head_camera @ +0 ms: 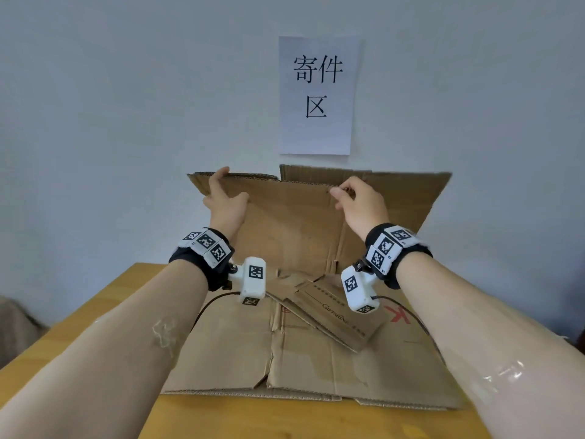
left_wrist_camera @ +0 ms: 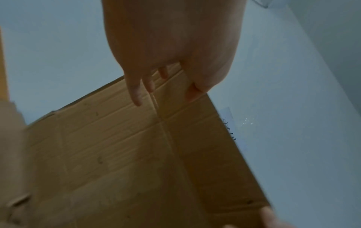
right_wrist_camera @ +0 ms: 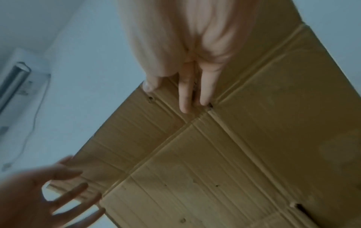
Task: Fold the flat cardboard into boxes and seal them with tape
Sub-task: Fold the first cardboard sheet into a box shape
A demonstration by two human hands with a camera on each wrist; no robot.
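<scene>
A large brown cardboard sheet (head_camera: 294, 217) stands upright in front of the wall, its lower part bent onto the table. My left hand (head_camera: 223, 193) lies against its upper left part, fingers straight and spread, one fingertip reaching the top edge; the left wrist view shows those fingers (left_wrist_camera: 136, 92) flat on the panel (left_wrist_camera: 136, 154). My right hand (head_camera: 351, 198) pinches the top edge further right, thumb toward me. In the right wrist view its fingers (right_wrist_camera: 185, 98) lie along a crease of the panel (right_wrist_camera: 234, 154). No tape is in view.
Flattened cardboard (head_camera: 300, 359) covers most of the wooden table (head_camera: 104, 299), reaching close to its front edge. A smaller printed cardboard piece (head_camera: 332, 312) lies on top of it. A paper sign (head_camera: 318, 96) hangs on the wall right behind.
</scene>
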